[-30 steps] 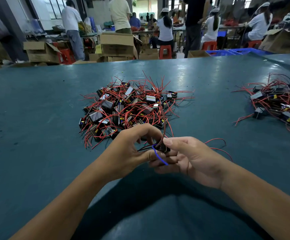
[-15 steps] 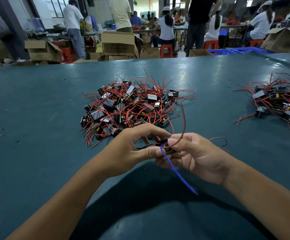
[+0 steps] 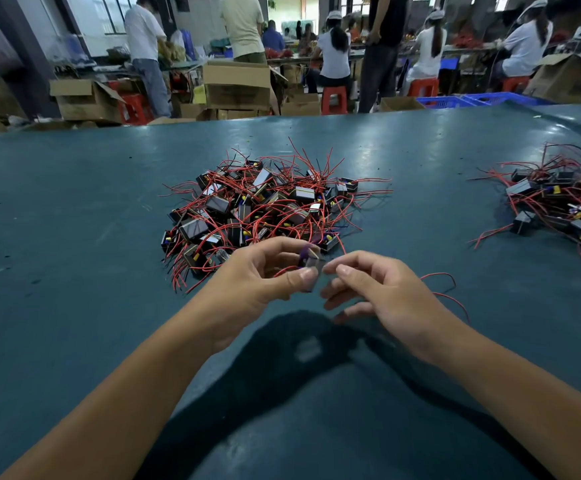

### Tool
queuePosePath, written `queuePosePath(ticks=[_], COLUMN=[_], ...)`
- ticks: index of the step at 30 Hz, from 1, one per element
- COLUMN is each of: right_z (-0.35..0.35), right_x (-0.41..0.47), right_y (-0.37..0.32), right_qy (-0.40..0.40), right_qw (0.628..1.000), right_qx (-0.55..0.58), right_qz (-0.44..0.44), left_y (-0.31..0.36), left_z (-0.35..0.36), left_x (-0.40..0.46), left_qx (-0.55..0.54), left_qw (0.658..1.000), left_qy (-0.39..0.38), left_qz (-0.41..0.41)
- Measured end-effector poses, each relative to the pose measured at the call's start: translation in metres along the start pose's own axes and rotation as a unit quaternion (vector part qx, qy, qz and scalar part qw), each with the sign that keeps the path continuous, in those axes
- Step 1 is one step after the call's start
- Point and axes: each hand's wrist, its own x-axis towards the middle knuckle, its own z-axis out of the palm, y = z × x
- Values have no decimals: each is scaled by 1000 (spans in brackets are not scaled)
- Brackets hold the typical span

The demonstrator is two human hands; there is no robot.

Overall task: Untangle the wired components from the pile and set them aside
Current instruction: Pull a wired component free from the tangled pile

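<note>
A tangled pile of small black wired components (image 3: pixel 264 209) with red leads lies on the teal table (image 3: pixel 74 237), just beyond my hands. My left hand (image 3: pixel 257 278) pinches one small component (image 3: pixel 311 271) between thumb and fingertips; a purple-blue wire is bunched at its top. My right hand (image 3: pixel 379 296) is close beside it, fingers curled, thumb and forefinger meeting next to the component. A thin red wire (image 3: pixel 444 282) trails out from behind this hand to the right. Motion blur hides exactly what the right fingertips pinch.
A second heap of wired components (image 3: pixel 559 206) lies at the table's right side. Beyond the far edge are cardboard boxes (image 3: pixel 237 84), red stools and several people at other benches. Bare teal surface surrounds my forearms.
The long blue wire that hung down between my hands is gone from there and is now bunched at the component's top. My hands have drawn slightly apart, and the component stays with the left.
</note>
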Motion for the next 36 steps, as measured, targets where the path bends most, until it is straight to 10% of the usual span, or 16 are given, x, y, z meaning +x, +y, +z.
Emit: queuePosePath(ticks=[6,36], right_z=[-3,-12], right_x=[-5,3], right_y=[8,8], right_qy=[41,0], right_qw=[935,898], right_qx=[-290,-340], right_qz=[-202,-280], left_y=[-5,-16], left_z=[4,12], left_x=[3,5], left_qx=[-87,-72], left_qw=[993,994], left_qy=[54,76], left_qz=[-50,-42])
